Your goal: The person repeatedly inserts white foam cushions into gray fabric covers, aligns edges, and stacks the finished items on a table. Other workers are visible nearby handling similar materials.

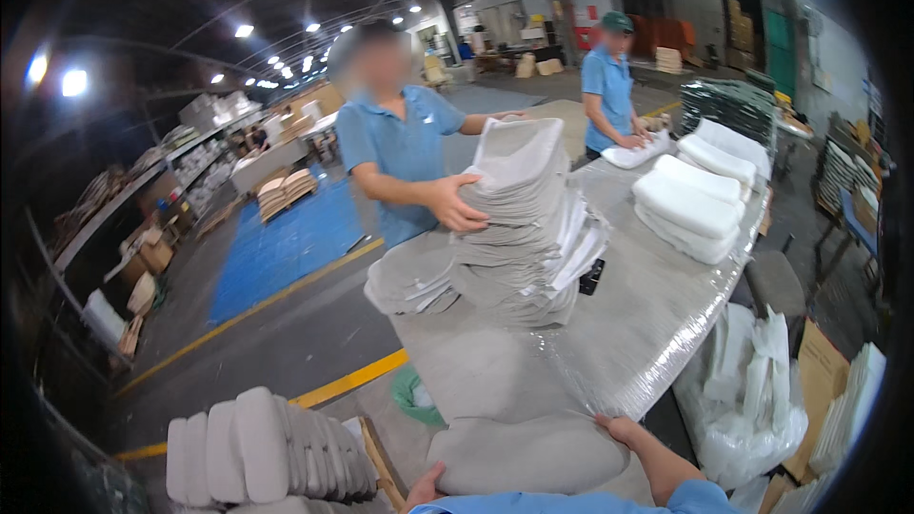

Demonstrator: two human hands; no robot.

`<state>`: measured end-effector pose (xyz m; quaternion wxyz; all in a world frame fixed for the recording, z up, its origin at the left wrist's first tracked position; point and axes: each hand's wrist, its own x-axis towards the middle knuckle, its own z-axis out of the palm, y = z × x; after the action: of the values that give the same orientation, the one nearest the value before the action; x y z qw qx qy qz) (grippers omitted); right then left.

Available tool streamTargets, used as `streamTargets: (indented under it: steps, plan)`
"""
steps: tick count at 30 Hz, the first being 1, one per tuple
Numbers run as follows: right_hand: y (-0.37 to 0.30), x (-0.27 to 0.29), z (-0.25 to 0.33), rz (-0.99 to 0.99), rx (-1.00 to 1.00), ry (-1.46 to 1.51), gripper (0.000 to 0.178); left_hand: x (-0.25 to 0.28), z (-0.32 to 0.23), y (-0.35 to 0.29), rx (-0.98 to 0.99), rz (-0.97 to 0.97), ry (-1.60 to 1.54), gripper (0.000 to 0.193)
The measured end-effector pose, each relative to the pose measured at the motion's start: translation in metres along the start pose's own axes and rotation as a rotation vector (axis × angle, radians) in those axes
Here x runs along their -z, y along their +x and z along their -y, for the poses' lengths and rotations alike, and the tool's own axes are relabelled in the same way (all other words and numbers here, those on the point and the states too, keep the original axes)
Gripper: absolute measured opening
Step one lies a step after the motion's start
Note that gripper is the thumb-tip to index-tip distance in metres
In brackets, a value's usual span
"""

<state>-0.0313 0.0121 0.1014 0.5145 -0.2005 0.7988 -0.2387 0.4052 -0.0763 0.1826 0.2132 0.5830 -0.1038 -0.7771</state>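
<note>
A grey, rounded padded piece like a seat cushion [529, 453] lies at the table's near edge, right in front of my body. My left hand [425, 487] is at its left end, thumb along the side, the other fingers mostly hidden. On its far right corner, my right hand [621, 430] pinches the edge. Further up the table stands a tall stack of grey covers [514, 228], with white pieces sticking out at its side. A co-worker's hand [457, 204] rests against that stack, steadying it from the left.
Plastic film wraps the table [609, 362]. White folded pads [687, 195] are piled on its far right, near a second co-worker [609, 86]. A dark phone-like object [591, 277] lies beside the stack. Grey cushions [257, 447] stand in rows at lower left; plastic bags [752, 400] sit at right.
</note>
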Motion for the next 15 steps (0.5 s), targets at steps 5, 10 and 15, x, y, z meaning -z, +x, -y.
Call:
streamTargets:
  steps: [5, 10, 15]
  plan:
    - [-0.015, 0.003, 0.011, -0.052, 0.165, 0.384, 0.071, -0.038, -0.024, 0.015, -0.578, 0.306, -0.031, 0.058]
    - [-0.032, -0.017, 0.015, -0.008, 0.143, 0.306, 0.07, -0.153, -0.029, -0.051, -0.737, 0.489, 0.359, 0.069]
    - [-0.085, 0.055, -0.098, -0.376, 0.019, 0.512, 0.078, -0.231, -0.06, -0.12, -1.336, 0.346, 1.321, 0.075]
